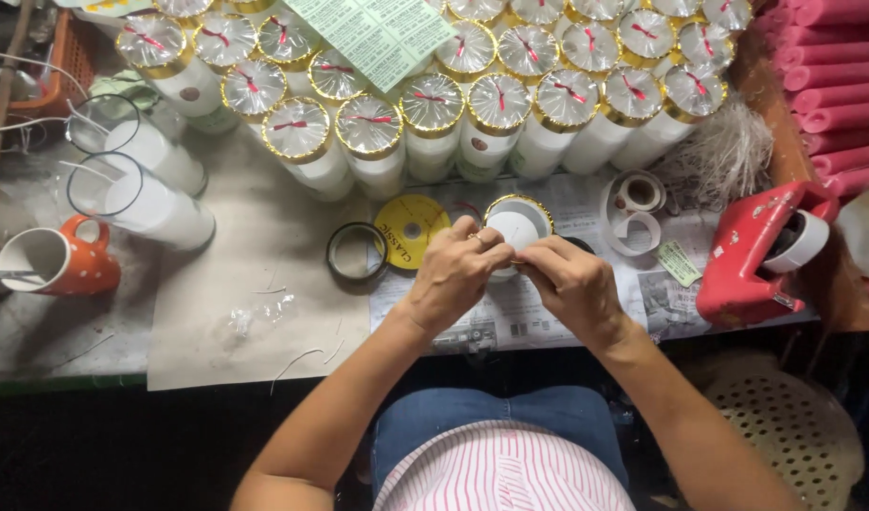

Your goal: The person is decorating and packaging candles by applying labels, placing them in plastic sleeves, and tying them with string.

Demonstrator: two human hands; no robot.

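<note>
My left hand [456,270] and my right hand [569,281] meet around a white candle in a clear glass [518,225] with a gold band round its rim. Both hands pinch at the rim on the near side, fingers closed on it. The candle stands on printed paper [520,317] at the table's front. A yellow tape roll [411,230] and a dark ring of tape [356,253] lie just left of my left hand.
Several finished candles with gold rims and red ties [433,106] crowd the back. Two unbanded glass candles [141,203] lie at left beside an orange mug [61,260]. A red tape dispenser [756,251], white tape rolls [635,213] and pink rods [832,85] sit at right.
</note>
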